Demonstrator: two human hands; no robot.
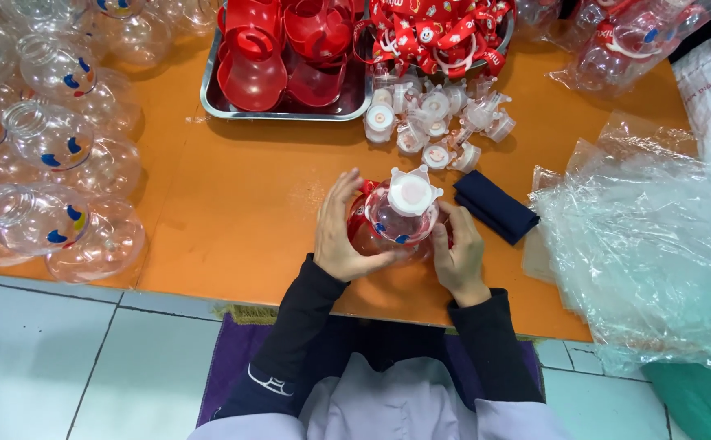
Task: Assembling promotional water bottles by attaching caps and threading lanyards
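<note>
I hold a clear round plastic bottle with red parts and a white crown-shaped cap upright on the orange table. My left hand wraps its left side, fingers spread along the wall. My right hand grips its right side. Both hands press the bottle between them near the table's front edge.
A metal tray of red plastic lids sits at the back, with red straps beside it. Several white caps lie behind the bottle. A folded dark blue cloth lies right. Clear bottles pile left; plastic bags heap right.
</note>
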